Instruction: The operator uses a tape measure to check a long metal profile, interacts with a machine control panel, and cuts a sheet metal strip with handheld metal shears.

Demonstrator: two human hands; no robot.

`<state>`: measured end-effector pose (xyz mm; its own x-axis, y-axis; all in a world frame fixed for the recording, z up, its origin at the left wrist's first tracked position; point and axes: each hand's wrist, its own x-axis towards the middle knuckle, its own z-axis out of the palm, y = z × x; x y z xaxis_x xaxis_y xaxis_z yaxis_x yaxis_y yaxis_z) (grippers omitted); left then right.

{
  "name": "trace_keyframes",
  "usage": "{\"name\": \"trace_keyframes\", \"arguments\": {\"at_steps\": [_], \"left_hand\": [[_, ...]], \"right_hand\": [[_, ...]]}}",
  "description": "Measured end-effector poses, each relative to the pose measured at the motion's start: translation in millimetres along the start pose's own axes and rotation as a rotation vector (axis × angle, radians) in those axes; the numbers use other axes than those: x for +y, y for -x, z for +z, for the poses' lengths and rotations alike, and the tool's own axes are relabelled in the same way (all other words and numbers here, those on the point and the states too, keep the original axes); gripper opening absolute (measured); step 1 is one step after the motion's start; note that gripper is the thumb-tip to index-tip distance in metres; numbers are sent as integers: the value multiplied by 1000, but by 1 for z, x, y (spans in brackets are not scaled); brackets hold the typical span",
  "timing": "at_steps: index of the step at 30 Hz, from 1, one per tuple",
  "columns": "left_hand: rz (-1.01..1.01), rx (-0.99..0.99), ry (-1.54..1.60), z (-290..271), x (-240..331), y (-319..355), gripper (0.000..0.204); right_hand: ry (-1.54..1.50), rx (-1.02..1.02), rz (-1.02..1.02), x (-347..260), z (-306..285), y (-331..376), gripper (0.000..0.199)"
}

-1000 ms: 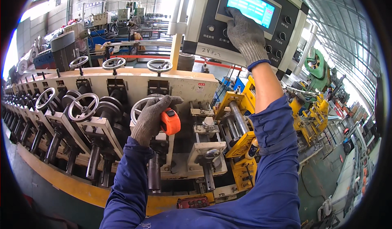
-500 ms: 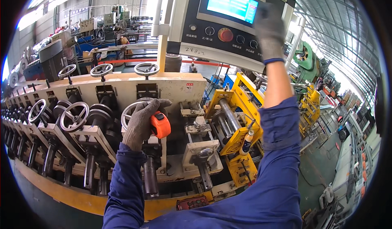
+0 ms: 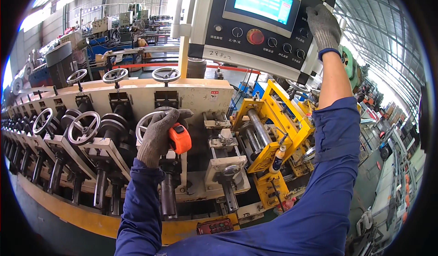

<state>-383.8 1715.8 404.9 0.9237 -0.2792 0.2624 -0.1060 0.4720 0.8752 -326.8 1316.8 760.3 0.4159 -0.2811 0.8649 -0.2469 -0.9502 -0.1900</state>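
Note:
My left hand (image 3: 159, 135), in a grey knit glove, is closed around an orange and black tape measure (image 3: 180, 138), held above the rollers beside a handwheel (image 3: 146, 124). My right hand (image 3: 325, 25), gloved too, is raised to the upper right edge of the control panel (image 3: 219, 43). Its fingers are bent in against the panel face, and whatever they grip there is hidden beneath them. A lit blue screen (image 3: 263, 2) lies to the left of that hand. Below the screen are a red push button (image 3: 255, 36) and several black rotary knobs (image 3: 286, 47).
A long roll-forming machine (image 3: 196, 94) with handwheels and shafts runs across the left. Yellow frames (image 3: 292, 114) with a small bottle (image 3: 277, 159) stand right of centre. A red control box (image 3: 214, 226) lies low at the front. Metal stock (image 3: 397, 183) lies along the right.
My right hand has moved right, from beside the screen to the panel's upper right edge. The view has shifted slightly. My left hand keeps its hold on the tape measure.

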Motion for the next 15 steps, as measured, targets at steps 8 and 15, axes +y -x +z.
{"name": "trace_keyframes", "arguments": {"at_steps": [8,15], "left_hand": [[14,39,0,4,0,2,33],[31,61,-53,6,2,3,35]], "right_hand": [[-20,8,47,4,19,-19,55],[-183,-24,68,5,19,-16,55]]}}
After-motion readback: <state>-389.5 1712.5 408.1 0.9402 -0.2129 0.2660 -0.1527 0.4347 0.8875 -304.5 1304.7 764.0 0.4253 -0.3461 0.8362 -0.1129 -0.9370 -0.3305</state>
